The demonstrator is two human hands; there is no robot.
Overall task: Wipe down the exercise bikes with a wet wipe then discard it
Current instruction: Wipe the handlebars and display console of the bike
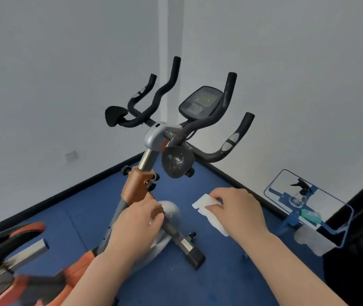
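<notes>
An orange and grey exercise bike (136, 188) stands in front of me, with black handlebars (211, 120) and a small console (200, 100) at the top. Its black and orange saddle (6, 237) shows at the lower left. My right hand (240, 208) holds a folded white wet wipe (207, 206) in the air, right of the bike frame and below the handlebars. My left hand (138, 221) hangs over the silver flywheel (167, 217), fingers loosely curled, with nothing visible in it.
At the right, a glass-topped blue stand (286, 221) carries a spray bottle (302, 191) and a green wipes packet (310, 215). A dark object fills the far right edge. Blue floor mats meet white walls at a black skirting. A wall socket (71, 155) sits low on the left.
</notes>
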